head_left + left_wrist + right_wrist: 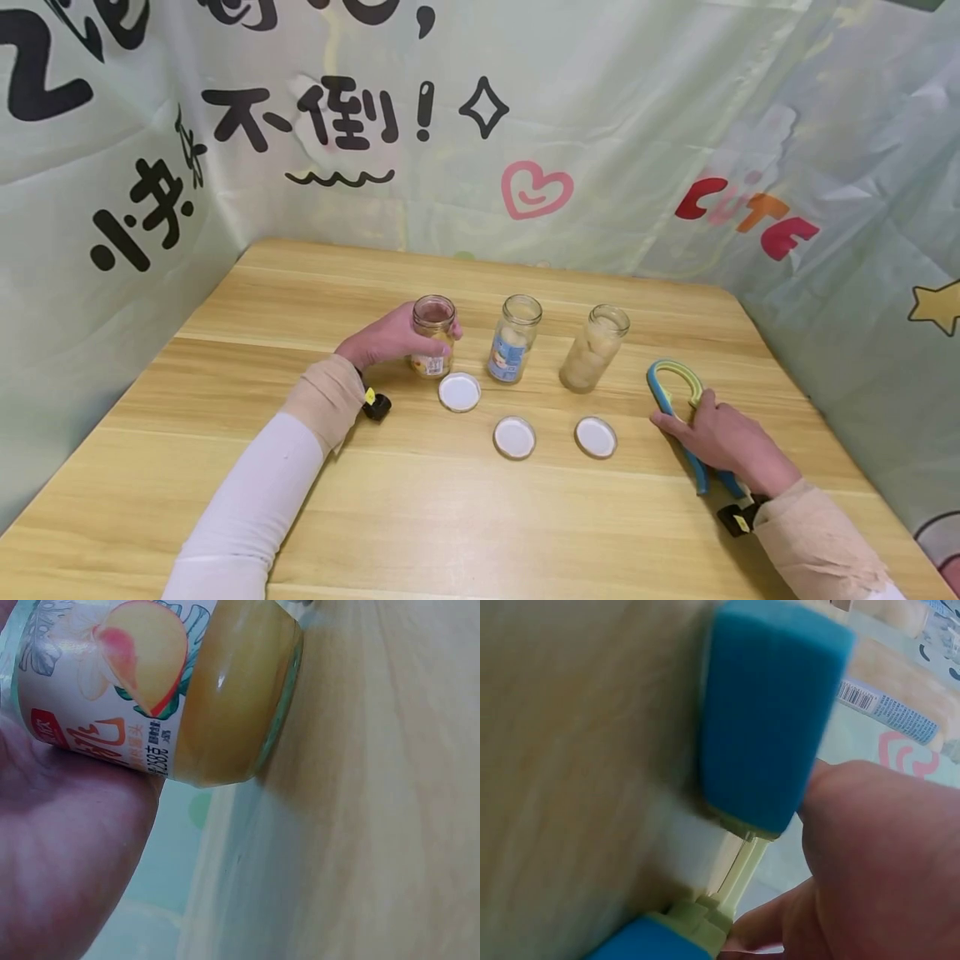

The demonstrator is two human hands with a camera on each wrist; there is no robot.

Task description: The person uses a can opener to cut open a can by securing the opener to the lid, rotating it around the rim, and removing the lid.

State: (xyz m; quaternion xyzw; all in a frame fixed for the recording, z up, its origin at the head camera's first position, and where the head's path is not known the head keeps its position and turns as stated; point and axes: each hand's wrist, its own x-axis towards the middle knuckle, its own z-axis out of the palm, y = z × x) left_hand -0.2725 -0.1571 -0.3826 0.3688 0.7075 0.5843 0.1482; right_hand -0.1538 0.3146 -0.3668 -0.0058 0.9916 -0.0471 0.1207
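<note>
My left hand (pixel 390 337) grips a lidless glass jar (pixel 432 364) from its left side. In the left wrist view the jar's peach label and yellow-orange contents show, with the jar's base close to the wooden surface. At the right, my right hand (pixel 727 437) holds a blue and yellow-green jar opener (pixel 772 712) by its handles, low over the table. The opener's loop (pixel 654 385) points away from me. Between the hands stand a blue-labelled jar (pixel 507 357) and a jar with pale chunks (pixel 588 358), both lidless.
A white-lined lid (pixel 459 392) lies just in front of the gripped jar. Two more lids, one at the middle (pixel 514 437) and one to its right (pixel 596 437), lie nearer to me. A printed curtain (pixel 450 208) hangs behind the wooden table (pixel 420 517) and along its sides.
</note>
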